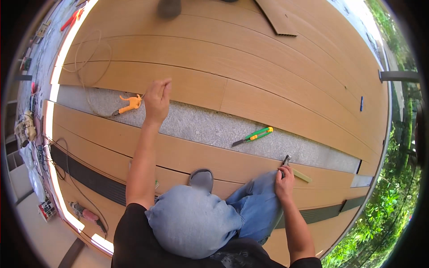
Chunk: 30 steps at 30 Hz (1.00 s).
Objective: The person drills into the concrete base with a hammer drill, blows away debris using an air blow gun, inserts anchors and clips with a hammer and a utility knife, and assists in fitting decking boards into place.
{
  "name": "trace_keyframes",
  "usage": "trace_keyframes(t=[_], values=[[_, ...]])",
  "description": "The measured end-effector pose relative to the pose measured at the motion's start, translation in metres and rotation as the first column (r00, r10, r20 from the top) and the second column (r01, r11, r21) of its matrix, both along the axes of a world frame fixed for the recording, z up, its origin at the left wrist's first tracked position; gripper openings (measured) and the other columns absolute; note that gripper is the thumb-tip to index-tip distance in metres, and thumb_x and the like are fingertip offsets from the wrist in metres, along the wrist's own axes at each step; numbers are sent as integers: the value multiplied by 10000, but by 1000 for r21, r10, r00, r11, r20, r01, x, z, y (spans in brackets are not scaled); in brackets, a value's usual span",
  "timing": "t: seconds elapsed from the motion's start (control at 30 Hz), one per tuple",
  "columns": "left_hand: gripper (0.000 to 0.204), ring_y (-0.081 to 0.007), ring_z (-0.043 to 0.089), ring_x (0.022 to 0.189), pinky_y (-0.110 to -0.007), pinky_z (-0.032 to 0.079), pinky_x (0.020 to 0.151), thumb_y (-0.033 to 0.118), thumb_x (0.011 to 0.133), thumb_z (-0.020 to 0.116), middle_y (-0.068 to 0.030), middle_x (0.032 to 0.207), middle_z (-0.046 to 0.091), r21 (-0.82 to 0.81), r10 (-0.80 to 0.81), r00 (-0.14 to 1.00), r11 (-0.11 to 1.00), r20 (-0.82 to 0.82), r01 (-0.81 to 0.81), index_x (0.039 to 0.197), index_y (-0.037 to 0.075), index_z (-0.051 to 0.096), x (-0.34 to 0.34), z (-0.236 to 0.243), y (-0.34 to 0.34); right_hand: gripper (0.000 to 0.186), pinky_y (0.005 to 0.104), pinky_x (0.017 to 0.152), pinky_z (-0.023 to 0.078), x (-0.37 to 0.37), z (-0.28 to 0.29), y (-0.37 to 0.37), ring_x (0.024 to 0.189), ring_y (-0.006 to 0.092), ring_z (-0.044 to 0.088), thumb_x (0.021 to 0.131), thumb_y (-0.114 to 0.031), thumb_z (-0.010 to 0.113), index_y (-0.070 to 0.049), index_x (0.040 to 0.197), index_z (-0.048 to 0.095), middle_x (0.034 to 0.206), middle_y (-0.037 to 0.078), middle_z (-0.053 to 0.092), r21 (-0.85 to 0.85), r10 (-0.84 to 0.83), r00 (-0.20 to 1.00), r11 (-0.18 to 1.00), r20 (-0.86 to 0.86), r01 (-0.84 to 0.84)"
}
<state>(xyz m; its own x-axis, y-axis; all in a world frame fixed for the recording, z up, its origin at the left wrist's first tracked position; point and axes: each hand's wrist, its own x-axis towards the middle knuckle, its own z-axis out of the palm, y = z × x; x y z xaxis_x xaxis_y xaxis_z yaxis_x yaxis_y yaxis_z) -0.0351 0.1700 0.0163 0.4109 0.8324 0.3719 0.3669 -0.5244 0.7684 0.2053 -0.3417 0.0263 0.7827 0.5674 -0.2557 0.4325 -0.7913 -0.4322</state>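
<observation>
My left hand (157,102) is stretched forward over the gap between the brown boards, its fingers closed; whatever they may pinch is too small to make out. Just left of it an orange air blow gun (131,103) lies on the grey concrete strip (201,123), its nozzle end close to my hand. By my right knee, my right hand (284,184) is closed round a small tool with a metal end (287,159); its exact kind is unclear. Beside those fingers lies a short wooden strip (302,174). A green utility knife (253,136) rests on the concrete, its blade end toward the left.
Long brown deck boards (268,76) run along both sides of the gap. A loose board offcut (281,22) lies at the far side, and a blue marker (361,103) at the right. A clear hose (107,62) loops at the left. A corded power tool (86,213) lies near left.
</observation>
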Motion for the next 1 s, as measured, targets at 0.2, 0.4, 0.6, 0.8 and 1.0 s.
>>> trace_keyframes(t=[0.2,0.4,0.6,0.8,1.0], values=[[144,-312,659,890,-422,522,832,124,988,656,-124,955,702,46,117,971,993,-209,-110,1104,59,711,-13,-110,29,184,451,1026,468,16,-4,8,1155,363,617,930,-148,637,-23,1025,733,1203,156,681,-86,1,1000,996,9,0],[130,-349,652,831,-465,508,745,115,965,612,-122,875,684,300,286,909,934,-304,-193,1059,90,698,40,-147,69,288,492,1059,441,24,3,91,1238,347,589,884,-108,680,-63,1168,682,1254,133,657,-112,516,856,850,-26,-515],[135,-362,662,797,-458,513,733,74,951,596,-131,872,698,274,235,945,947,-227,-170,1046,89,690,37,-154,75,726,542,1266,167,-70,-43,430,1536,312,342,825,-362,753,-86,1457,527,1649,134,391,565,757,589,364,285,-741],[151,-273,676,749,-369,532,683,106,1016,576,-125,875,713,-70,348,924,929,-160,-362,1092,46,693,33,-168,70,683,526,1237,228,-99,-44,552,1529,304,341,926,-417,625,-74,1502,494,1631,130,400,633,920,331,129,212,-763],[183,-206,621,705,-329,514,648,136,1041,570,-102,858,680,-13,473,876,879,-92,-476,1122,7,671,40,-186,61,612,517,1259,224,7,-142,464,1536,314,323,963,-374,609,-23,1459,535,1630,211,367,179,819,438,400,371,-899]])
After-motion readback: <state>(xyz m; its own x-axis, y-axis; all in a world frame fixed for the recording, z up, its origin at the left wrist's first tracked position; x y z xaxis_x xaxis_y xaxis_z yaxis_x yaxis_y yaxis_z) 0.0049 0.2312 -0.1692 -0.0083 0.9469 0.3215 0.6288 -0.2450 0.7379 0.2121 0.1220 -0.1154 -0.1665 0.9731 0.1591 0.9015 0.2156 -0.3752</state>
